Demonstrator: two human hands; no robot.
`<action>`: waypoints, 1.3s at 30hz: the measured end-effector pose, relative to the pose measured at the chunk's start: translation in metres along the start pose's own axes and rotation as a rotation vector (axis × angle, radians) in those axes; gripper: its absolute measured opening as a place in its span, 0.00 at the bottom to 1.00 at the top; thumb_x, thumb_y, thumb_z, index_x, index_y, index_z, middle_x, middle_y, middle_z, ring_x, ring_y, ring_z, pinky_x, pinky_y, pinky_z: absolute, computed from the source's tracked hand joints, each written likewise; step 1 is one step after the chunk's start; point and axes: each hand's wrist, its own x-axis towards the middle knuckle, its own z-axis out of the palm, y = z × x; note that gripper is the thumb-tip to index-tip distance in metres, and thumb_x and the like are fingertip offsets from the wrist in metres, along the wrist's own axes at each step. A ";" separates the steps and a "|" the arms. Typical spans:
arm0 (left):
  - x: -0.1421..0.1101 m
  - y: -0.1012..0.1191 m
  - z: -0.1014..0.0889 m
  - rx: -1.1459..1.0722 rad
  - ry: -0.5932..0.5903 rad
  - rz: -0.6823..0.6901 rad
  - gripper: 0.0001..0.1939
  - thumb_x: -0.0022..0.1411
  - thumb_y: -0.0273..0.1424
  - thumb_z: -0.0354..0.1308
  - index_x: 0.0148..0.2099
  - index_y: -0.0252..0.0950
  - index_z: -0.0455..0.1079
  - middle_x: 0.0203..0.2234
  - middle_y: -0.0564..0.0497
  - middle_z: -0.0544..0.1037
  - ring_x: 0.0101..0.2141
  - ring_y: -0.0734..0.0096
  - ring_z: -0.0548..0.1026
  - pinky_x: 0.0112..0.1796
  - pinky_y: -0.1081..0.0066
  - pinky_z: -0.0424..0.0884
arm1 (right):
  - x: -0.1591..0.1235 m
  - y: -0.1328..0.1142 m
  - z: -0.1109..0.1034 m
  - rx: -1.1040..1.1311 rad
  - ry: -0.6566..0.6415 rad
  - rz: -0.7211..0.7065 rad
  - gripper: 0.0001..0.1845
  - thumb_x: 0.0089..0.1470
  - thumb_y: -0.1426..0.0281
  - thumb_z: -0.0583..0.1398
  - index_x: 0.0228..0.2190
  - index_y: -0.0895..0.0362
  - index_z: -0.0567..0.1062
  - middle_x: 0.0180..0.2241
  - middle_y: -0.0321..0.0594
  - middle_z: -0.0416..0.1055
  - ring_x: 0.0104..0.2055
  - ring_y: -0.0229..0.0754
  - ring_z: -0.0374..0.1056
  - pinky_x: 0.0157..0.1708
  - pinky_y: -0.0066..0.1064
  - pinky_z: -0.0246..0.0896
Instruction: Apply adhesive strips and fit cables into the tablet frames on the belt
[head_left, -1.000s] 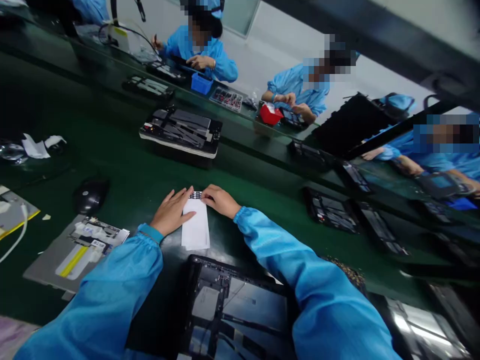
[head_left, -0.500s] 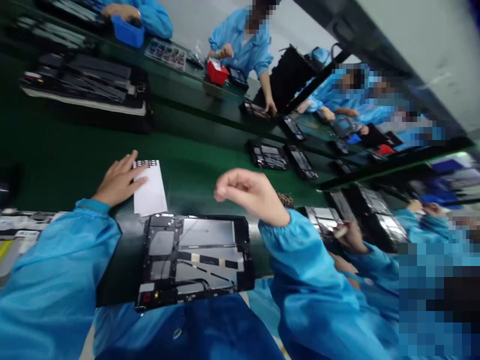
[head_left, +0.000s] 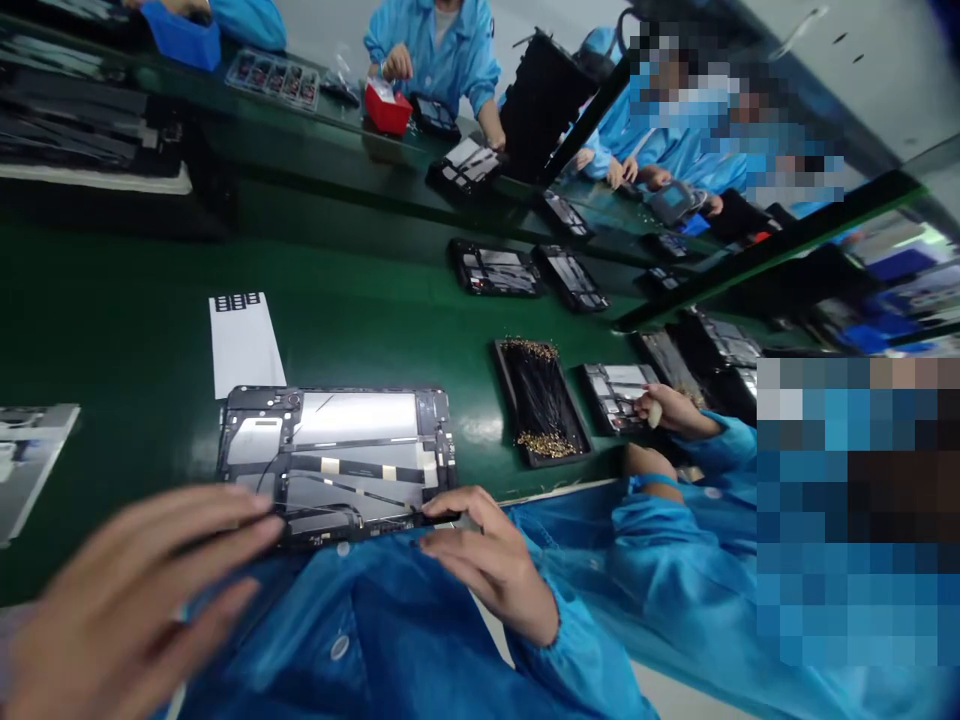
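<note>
An opened tablet (head_left: 352, 415), its silvery battery plates, ribbon cables and thin black wires exposed, lies in front of me at the near edge of the green table. My right hand (head_left: 491, 560) has its fingers and thumb about the tablet's lower right corner. Blurred and close to the camera, my left hand (head_left: 161, 580) has its fingers stretched out by the lower left corner; whether they touch it I cannot tell. A white paper sheet (head_left: 244, 345) with black printed marks lies just behind the tablet.
To the right stands a black tray (head_left: 581, 445) of black cables with gold ends. Beyond it, a co-worker's hand (head_left: 682, 410) is at another opened tablet (head_left: 615, 385). More opened tablets (head_left: 495, 270) lie farther back. At left are a dark stack (head_left: 90, 130) and a pale panel (head_left: 37, 460).
My left hand has left the paper sheet and come down near the tablet's lower left corner. My right hand has dropped from mid-air to its lower right corner. The view has shifted right.
</note>
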 end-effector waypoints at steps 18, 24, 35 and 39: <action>0.023 0.074 0.085 0.105 0.013 0.300 0.07 0.70 0.31 0.58 0.45 0.37 0.76 0.37 0.51 0.82 0.38 0.64 0.77 0.43 0.62 0.70 | 0.001 0.010 0.014 -0.163 0.041 -0.085 0.09 0.68 0.71 0.57 0.45 0.56 0.77 0.44 0.46 0.74 0.47 0.43 0.70 0.43 0.36 0.70; 0.024 0.072 0.088 0.111 -0.019 0.308 0.09 0.71 0.33 0.57 0.47 0.37 0.76 0.39 0.50 0.81 0.39 0.62 0.76 0.42 0.61 0.69 | 0.003 0.010 0.015 -0.171 0.047 -0.070 0.10 0.69 0.70 0.55 0.44 0.55 0.77 0.44 0.46 0.75 0.46 0.44 0.71 0.42 0.36 0.71; 0.024 0.072 0.088 0.102 -0.052 0.275 0.10 0.71 0.34 0.56 0.47 0.36 0.76 0.40 0.49 0.81 0.40 0.61 0.76 0.43 0.60 0.69 | -0.017 0.019 0.018 -0.165 0.167 -0.156 0.13 0.60 0.79 0.62 0.47 0.61 0.76 0.47 0.54 0.76 0.53 0.48 0.73 0.47 0.40 0.75; 0.025 0.071 0.088 0.115 -0.046 0.291 0.10 0.70 0.34 0.57 0.47 0.37 0.76 0.40 0.49 0.81 0.40 0.62 0.76 0.43 0.61 0.70 | -0.021 0.021 0.023 -0.262 0.165 -0.248 0.17 0.57 0.79 0.63 0.49 0.64 0.76 0.46 0.57 0.77 0.54 0.51 0.73 0.48 0.42 0.76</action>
